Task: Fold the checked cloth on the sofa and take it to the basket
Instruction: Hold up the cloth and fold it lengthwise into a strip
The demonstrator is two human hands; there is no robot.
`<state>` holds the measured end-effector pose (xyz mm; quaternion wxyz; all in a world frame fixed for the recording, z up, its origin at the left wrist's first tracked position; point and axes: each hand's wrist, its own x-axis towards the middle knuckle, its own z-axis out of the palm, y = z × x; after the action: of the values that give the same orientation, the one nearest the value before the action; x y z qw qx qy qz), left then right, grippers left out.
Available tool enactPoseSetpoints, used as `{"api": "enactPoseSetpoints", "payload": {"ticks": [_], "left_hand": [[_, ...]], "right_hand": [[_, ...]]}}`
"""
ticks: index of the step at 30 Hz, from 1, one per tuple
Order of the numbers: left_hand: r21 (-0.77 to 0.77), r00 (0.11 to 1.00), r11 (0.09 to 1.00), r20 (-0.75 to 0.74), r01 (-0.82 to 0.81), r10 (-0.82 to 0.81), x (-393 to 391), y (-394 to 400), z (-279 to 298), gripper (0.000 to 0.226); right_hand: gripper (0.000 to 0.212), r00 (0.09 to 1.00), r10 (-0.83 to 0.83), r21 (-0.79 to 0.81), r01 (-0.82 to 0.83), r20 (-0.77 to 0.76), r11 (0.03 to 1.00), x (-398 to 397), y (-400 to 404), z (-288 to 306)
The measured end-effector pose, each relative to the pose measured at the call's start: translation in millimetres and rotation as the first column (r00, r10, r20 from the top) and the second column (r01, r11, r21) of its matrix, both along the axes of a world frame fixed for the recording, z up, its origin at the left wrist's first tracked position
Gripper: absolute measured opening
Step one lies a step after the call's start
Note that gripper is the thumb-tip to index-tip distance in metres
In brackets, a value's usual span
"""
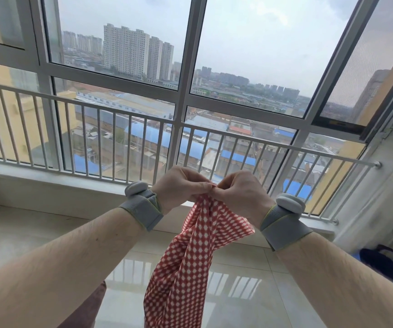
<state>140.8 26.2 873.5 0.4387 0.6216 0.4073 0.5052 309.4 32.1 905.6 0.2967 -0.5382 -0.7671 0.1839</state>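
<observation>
Both hands meet in front of me at chest height: my left hand (180,185) and my right hand (240,192) touch knuckle to knuckle, each pinching the top edge of the red-and-white checked fabric cloth (186,261), which hangs bunched from my fingers toward the glossy pale tiled floor (249,292). To fold it well, I judge I should slide the two pinches apart along the edge until each finds a corner, let the cloth drop flat, then bring corner to corner. Counting from left to right: one dark red sofa cushion edge (96,301), one cloth, two hands, two grey strap wristbands (143,207), one dark bag (382,263) by the wall. No basket is in view.
</observation>
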Motion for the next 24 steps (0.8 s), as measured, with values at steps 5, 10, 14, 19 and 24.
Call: {"api": "enactPoseSetpoints", "payload": {"ticks": [5, 10, 14, 19, 24], "left_hand": [[0.035, 1.000, 0.999, 0.021, -0.024, 0.023, 2.6, 1.5, -0.6, 0.018], [0.131, 0.991, 0.985, -0.062, -0.111, 0.119, -0.2, 3.1, -5.3, 0.029], [0.132, 0.990, 0.982, -0.017, -0.133, 0.137, -6.4, 4.0, -5.4, 0.027], [0.145, 0.996, 0.985, 0.006, -0.091, 0.091, -10.1, 2.9, -1.0, 0.022], [0.164, 0.995, 0.982, -0.023, -0.093, 0.098, -15.9, 3.8, -4.0, 0.021]], "right_hand": [[0.025, 0.998, 0.060, -0.004, -0.060, -0.001, 0.998, 2.8, 3.1, -2.9], [0.017, 0.980, 0.158, -0.361, -0.105, 0.121, 0.927, 25.2, 8.5, -8.6], [0.025, 0.930, 0.158, -0.414, -0.007, 0.333, 0.910, 43.7, 9.7, -26.6], [0.031, 0.839, 0.061, -0.253, 0.094, 0.541, 0.963, 57.9, 12.1, -45.3], [0.030, 0.816, -0.005, -0.148, 0.111, 0.577, 0.983, 64.4, 18.8, -55.5]]}}
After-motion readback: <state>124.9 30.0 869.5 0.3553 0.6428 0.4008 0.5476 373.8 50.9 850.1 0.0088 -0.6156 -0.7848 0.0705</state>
